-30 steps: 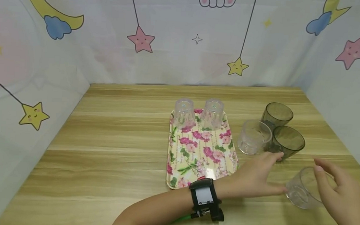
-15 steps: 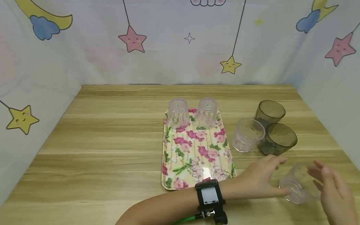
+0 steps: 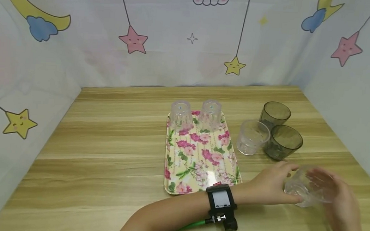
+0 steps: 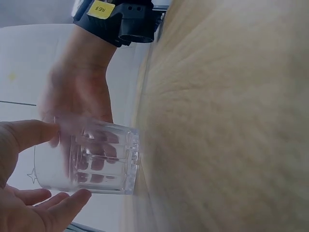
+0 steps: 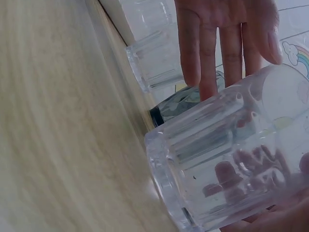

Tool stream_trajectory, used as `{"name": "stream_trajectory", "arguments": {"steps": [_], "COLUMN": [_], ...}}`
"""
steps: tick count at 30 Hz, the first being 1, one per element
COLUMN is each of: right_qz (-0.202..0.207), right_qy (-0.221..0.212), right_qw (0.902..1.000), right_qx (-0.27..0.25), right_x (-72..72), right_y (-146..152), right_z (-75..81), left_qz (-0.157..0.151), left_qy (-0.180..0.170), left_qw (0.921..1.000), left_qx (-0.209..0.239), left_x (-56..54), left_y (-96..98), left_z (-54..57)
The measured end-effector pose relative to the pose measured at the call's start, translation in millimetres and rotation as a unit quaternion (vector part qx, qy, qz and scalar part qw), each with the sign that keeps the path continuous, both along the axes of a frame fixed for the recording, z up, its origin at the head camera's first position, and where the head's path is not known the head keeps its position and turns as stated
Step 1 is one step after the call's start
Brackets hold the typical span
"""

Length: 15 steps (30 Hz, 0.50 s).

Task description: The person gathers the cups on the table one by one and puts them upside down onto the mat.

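Observation:
A clear ribbed plastic cup (image 3: 299,188) stands upright, mouth up, at the front right. My right hand (image 3: 342,203) curls round its right side; in the right wrist view, fingers show through the wall of the cup (image 5: 212,154). From the other side my left hand (image 3: 271,184) reaches in, its thumb overlapping the cup's lower wall. The right wrist view shows the left hand (image 5: 227,38) with fingers fairly straight beside the cup. In the left wrist view the cup's base (image 4: 131,162) is right at the table surface.
Just behind the hands stand another clear cup (image 3: 250,139) and two smoky grey cups (image 3: 283,144), mouths up. A flowered tray (image 3: 197,165) lies left of them. On its far end two clear cups (image 3: 180,117) stand upside down. Printed curtains (image 3: 162,68) enclose the table.
My right hand has closed in from the right and wrapped round the clear cup. The left hand has stayed at the cup's left side. The head view has shifted slightly.

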State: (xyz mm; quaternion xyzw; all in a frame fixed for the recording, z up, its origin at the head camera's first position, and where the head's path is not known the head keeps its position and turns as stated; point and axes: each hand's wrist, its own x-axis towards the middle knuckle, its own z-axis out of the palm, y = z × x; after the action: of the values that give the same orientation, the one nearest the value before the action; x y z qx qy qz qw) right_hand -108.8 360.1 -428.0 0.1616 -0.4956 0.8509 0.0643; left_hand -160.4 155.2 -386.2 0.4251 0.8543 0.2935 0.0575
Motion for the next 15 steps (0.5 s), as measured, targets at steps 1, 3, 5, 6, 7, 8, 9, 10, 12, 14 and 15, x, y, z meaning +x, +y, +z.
{"name": "stream_trajectory", "arguments": {"steps": [1,3,5,6,7,8,9,10,12,14,15], "right_qz": [0.016,0.024,0.023,0.027,0.031,0.036,0.040,0.048,0.053,0.051,0.048], "right_qy": [-0.002,-0.022,-0.042,-0.051,-0.054,-0.055,-0.052,-0.047,-0.035,-0.026,-0.024], "right_qw": [0.9996,0.9981,0.9965,0.9944,0.9923,0.9897,0.9872,0.9840,0.9781,0.9757,0.9753], "right_qx": [-0.025,-0.053,-0.068,-0.088,-0.107,-0.127,-0.145,-0.165,-0.198,-0.212,-0.214], "right_x": [-0.8,-0.9,0.2,0.5,0.8,1.2,1.0,0.9,0.5,0.0,-0.3], "right_y": [0,1,1,1,0,-1,-2,-4,-7,-9,-10], "right_z": [-2.2,-5.1,-6.8,-7.4,-8.1,-8.4,-8.6,-9.0,-9.1,-8.9,-8.7], "left_qz": [-0.002,-0.007,-0.009,-0.009,-0.009,-0.008,-0.008,-0.007,-0.005,-0.004,-0.004], "left_qy": [0.000,-0.001,-0.004,-0.005,-0.007,-0.011,-0.015,-0.019,-0.024,-0.025,-0.025], "left_qw": [1.0000,1.0000,0.9999,0.9999,0.9999,0.9999,0.9998,0.9998,0.9996,0.9995,0.9995], "left_qx": [0.002,0.006,0.008,0.007,0.008,0.008,0.008,0.008,0.012,0.017,0.020], "left_x": [-0.2,-0.6,-0.8,-0.8,-0.7,-0.7,-0.6,-0.6,-0.7,-0.9,-1.0], "left_y": [0.6,1.7,2.7,3.1,3.4,3.6,3.9,4.2,4.9,5.8,6.4], "left_z": [-0.5,-1.9,-2.5,-2.8,-3.1,-3.3,-3.4,-3.4,-3.9,-4.3,-4.5]}}
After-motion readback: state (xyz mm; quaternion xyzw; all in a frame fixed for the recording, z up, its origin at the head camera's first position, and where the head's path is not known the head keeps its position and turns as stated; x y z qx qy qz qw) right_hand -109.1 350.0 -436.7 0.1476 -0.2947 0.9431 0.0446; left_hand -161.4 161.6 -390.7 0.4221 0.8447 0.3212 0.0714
